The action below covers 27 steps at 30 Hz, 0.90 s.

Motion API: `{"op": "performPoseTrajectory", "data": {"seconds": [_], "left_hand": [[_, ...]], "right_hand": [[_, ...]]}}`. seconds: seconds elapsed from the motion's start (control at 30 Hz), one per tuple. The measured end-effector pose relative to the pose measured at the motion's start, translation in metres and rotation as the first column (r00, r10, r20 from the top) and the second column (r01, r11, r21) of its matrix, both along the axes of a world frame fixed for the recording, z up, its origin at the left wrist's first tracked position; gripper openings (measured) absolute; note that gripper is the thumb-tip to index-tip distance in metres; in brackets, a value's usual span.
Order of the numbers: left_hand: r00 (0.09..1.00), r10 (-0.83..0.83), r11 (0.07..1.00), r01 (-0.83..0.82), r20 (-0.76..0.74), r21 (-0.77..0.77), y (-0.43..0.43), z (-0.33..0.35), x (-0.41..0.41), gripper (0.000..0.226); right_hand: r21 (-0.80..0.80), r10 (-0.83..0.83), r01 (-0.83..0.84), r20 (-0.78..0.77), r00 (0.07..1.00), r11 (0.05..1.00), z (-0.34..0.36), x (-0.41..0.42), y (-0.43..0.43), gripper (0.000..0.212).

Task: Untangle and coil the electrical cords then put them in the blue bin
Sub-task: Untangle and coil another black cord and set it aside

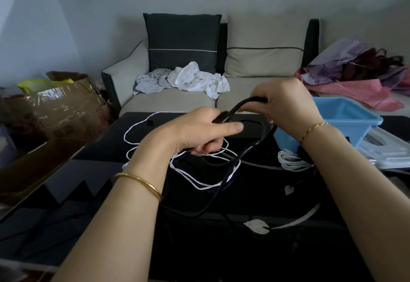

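A thick black cord point(240, 103) runs between both hands above the dark glass table point(244, 259). My left hand point(199, 130) grips its plug end, fingers curled round it. My right hand point(286, 102) holds the cord a little further along, raised higher. The rest of the black cord hangs down and loops across the table. A thin white cord point(199, 184) lies in tangled loops under the hands. A coiled white cord point(290, 159) rests beside the blue bin point(346, 124), which stands at the table's right, just beyond my right wrist.
A sofa point(173, 99) with cushions and crumpled cloths stands behind the table. A taped cardboard box point(60, 104) is at the left. A white lid point(386, 150) lies under the bin. Checked bags point(355, 86) pile at the right.
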<state>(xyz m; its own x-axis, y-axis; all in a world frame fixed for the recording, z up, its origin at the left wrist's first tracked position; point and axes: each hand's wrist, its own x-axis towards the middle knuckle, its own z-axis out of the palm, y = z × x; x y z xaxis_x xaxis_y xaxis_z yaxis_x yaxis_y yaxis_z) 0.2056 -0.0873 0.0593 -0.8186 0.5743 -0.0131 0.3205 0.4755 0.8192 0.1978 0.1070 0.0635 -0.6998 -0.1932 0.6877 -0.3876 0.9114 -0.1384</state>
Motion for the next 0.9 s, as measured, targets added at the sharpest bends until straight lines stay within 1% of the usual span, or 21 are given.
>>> {"op": "performPoseTrajectory", "data": {"seconds": [0.1,0.17,0.2,0.23,0.27,0.3,0.33,0.4,0.47,0.5,0.53,0.57,0.6,0.63,0.67,0.7,0.73,0.8,0.83,0.9], "left_hand": [[0.98,-0.071,0.984,0.038,0.188,0.175,0.0,0.001,-0.002,0.024],[0.944,-0.122,0.951,0.023,0.306,0.308,0.002,-0.001,-0.004,0.024],[0.919,-0.155,0.926,0.007,0.362,0.378,0.003,-0.002,-0.005,0.025],[0.888,-0.197,0.891,-0.014,0.416,0.453,0.003,-0.003,-0.005,0.025],[0.85,-0.252,0.846,-0.038,0.462,0.532,0.003,-0.003,-0.006,0.025],[0.807,-0.323,0.788,-0.059,0.495,0.612,0.003,-0.003,-0.006,0.025],[0.754,-0.41,0.719,-0.078,0.512,0.691,0.003,-0.003,-0.008,0.025],[0.625,-0.59,0.576,-0.117,0.511,0.809,0.004,-0.003,-0.012,0.024],[0.53,-0.701,0.477,-0.15,0.477,0.866,0.009,-0.003,-0.015,0.022],[0.496,-0.744,0.429,-0.16,0.448,0.889,0.011,-0.003,-0.016,0.022],[0.466,-0.786,0.368,-0.175,0.406,0.913,0.013,-0.002,-0.018,0.021],[0.454,-0.818,0.298,-0.193,0.354,0.935,0.013,0.001,-0.019,0.02],[0.46,-0.838,0.216,-0.213,0.293,0.953,0.012,0.005,-0.02,0.02],[0.482,-0.845,0.129,-0.234,0.23,0.964,0.01,0.009,-0.021,0.02],[0.517,-0.837,0.044,-0.257,0.176,0.965,0.007,0.014,-0.021,0.021],[0.57,-0.807,-0.016,-0.281,0.154,0.96,0.005,0.019,-0.021,0.022],[0.634,-0.757,-0.058,-0.308,0.159,0.95,0.004,0.022,-0.021,0.023],[0.749,-0.63,-0.132,-0.363,0.205,0.922,0.004,0.022,-0.021,0.025],[0.787,-0.576,-0.173,-0.383,0.223,0.907,0.005,0.019,-0.021,0.027],[0.83,-0.497,-0.227,-0.407,0.255,0.885,0.007,0.013,-0.024,0.027]], "right_hand": [[-0.082,0.118,-0.115,0.031,0.993,0.99,-0.015,-0.003,0.004,0.036],[-0.137,0.148,-0.139,0.055,0.988,0.981,-0.025,-0.005,0.002,0.027],[-0.233,0.182,-0.158,0.087,0.979,0.96,-0.029,-0.005,0.0,0.025],[-0.395,0.249,-0.18,0.13,0.96,0.901,-0.032,-0.005,-0.002,0.023],[-0.586,0.343,-0.19,0.161,0.926,0.788,-0.033,-0.005,-0.004,0.02],[-0.749,0.439,-0.174,0.17,0.882,0.639,-0.034,-0.003,-0.005,0.016],[-0.862,0.535,-0.154,0.151,0.831,0.482,-0.034,-0.001,-0.005,0.014],[-0.969,0.671,-0.116,0.064,0.739,0.22,-0.037,0.001,-0.005,0.013],[-0.995,0.744,-0.088,-0.031,0.667,0.037,-0.045,0.002,-0.008,0.014],[-0.997,0.758,-0.077,-0.059,0.649,-0.012,-0.051,0.001,-0.011,0.017],[-0.997,0.759,-0.068,-0.062,0.648,-0.023,-0.058,0.001,-0.015,0.018],[-0.997,0.738,-0.069,-0.013,0.675,0.046,-0.065,0.0,-0.018,0.02],[-0.98,0.696,-0.076,0.077,0.714,0.186,-0.073,0.0,-0.021,0.022],[-0.918,0.627,-0.081,0.198,0.753,0.388,-0.079,0.001,-0.023,0.024],[-0.824,0.555,-0.077,0.305,0.774,0.561,-0.085,0.003,-0.026,0.024],[-0.734,0.495,-0.066,0.385,0.779,0.676,-0.089,0.004,-0.028,0.022],[-0.675,0.456,-0.054,0.436,0.776,0.736,-0.09,0.006,-0.03,0.018],[-0.576,0.387,-0.037,0.498,0.776,0.816,-0.09,0.007,-0.032,0.012],[-0.504,0.339,-0.034,0.528,0.778,0.863,-0.089,0.007,-0.033,0.011],[-0.292,0.213,-0.038,0.597,0.773,0.956,-0.087,0.007,-0.036,0.013]]}}
